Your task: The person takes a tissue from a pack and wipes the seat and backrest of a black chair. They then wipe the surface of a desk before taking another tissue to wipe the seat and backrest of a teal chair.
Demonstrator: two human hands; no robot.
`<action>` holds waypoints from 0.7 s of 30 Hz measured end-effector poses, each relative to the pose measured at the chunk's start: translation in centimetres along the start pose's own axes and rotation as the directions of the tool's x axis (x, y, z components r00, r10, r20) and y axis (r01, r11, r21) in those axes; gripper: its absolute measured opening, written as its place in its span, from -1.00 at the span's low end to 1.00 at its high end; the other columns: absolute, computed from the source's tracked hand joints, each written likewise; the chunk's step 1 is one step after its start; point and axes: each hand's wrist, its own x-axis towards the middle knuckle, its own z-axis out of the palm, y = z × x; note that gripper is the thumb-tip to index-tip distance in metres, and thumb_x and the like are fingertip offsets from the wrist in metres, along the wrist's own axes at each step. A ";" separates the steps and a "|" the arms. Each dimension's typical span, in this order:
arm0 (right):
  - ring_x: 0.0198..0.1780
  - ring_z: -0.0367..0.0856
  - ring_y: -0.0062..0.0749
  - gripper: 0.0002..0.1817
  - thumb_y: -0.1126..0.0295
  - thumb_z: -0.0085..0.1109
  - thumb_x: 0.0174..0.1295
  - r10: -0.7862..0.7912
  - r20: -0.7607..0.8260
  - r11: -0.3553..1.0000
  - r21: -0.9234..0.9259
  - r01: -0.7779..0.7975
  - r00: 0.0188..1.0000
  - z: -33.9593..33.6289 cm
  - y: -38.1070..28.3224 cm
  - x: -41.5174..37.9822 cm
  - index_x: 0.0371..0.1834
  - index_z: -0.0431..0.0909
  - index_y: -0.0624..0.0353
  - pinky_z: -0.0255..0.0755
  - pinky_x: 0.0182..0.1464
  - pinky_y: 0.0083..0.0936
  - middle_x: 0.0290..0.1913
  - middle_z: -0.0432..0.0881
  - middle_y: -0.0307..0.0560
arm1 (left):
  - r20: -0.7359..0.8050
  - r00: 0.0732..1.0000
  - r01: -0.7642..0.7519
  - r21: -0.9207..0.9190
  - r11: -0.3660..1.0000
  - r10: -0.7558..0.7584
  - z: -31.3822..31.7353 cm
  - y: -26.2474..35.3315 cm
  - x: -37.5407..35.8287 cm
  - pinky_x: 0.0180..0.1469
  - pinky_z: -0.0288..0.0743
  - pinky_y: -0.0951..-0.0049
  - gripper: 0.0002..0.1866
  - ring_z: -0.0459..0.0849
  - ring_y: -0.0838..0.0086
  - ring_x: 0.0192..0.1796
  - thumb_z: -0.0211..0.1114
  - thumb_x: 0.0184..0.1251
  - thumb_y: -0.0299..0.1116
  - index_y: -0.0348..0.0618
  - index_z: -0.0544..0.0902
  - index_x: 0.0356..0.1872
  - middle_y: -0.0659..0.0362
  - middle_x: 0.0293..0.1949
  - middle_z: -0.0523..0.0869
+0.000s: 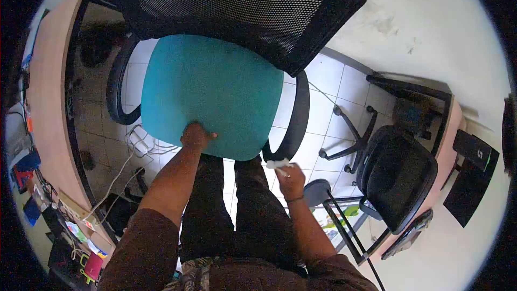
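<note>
An office chair with a teal seat (215, 86) and a black mesh backrest (237, 5) stands right in front of me. My left hand (196, 136) presses on the front of the seat, fingers curled in and thumb pointing right. My right hand (292, 180) is closed on a crumpled white tissue (278, 164), held at the lower front end of the chair's right armrest (301, 113). Across the seat, the left armrest (116, 83) is untouched.
On the left runs a wooden desk (51, 91), with white cables (139, 143) hanging below it. A second, black office chair (398, 178) stands at the right beside another desk. White floor tiles (328, 75) show between the chairs.
</note>
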 end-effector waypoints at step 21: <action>-0.17 0.68 -0.46 -0.71 0.45 0.04 0.48 0.286 0.705 -0.200 0.706 -0.679 0.648 4.4 -0.8 0.4 0.21 0.46 0.25 0.65 -0.16 -0.49 -0.10 0.68 -0.08 | -0.002 1.000 -0.004 0.007 1.000 0.004 0.4 0.4 0.4 0.29 0.48 0.02 0.03 0.57 0.01 0.30 0.61 -0.14 0.25 -0.31 0.50 0.27 -0.09 0.28 0.57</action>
